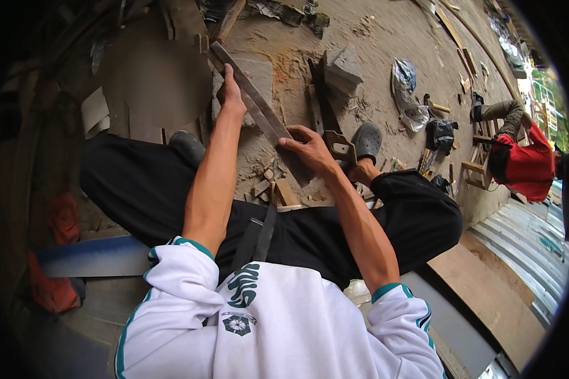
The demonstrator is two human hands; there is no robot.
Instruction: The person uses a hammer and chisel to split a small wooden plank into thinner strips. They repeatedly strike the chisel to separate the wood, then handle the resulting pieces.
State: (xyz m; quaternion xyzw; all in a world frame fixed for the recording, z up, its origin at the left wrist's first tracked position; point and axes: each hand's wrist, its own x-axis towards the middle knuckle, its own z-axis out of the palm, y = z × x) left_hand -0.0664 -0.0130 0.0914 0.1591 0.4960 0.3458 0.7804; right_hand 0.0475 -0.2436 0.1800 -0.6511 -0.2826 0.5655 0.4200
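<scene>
A long, flat, brown-grey strip (259, 108) slants across the middle of the view, its far end up and to the left. I cannot tell whether it is wood or metal. Near that far end my left hand (232, 98) is closed on it, the thumb pointing up along the side. Lower down, my right hand (311, 149) grips the strip between thumb and fingers. Just right of my right hand is a handsaw (340, 144) with a brown handle, its dark blade reaching away from me. A grey concrete block (259, 74) sits behind the strip.
Another concrete block (342, 68) stands beyond the saw. Wood offcuts (286, 192) lie below the strip. A plastic bag (411, 95) and a hammer (437, 106) are on the dirt floor, right. A person in red (526, 161) sits far right. A blurred patch covers the upper left.
</scene>
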